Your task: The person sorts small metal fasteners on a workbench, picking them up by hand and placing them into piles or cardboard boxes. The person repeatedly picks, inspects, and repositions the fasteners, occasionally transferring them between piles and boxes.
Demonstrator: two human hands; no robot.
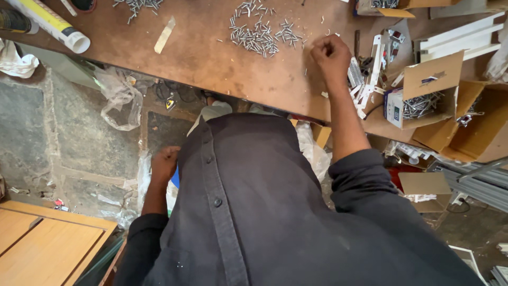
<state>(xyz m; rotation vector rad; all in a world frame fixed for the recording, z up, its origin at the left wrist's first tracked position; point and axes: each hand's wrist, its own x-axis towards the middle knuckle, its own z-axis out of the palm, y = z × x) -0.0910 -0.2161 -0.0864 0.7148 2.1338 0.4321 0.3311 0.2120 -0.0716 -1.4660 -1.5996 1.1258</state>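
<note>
Head view looks straight down over my dark button shirt (248, 212) to the brown workbench (211, 58) that runs across the top. On its right end an open cardboard box (428, 92) holds metal fittings, with white brackets (370, 79) just beside it. A sealant tube (50, 21) lies at the bench's left corner. Near the middle spreads a heap of small silver screws (259, 34). My right hand (330, 55) rests on the bench just right of that heap, fingers curled in tight; whether they pinch a screw I cannot tell. My left hand (165, 164) hangs below the bench edge at my hip, loosely closed, its contents hidden.
</note>
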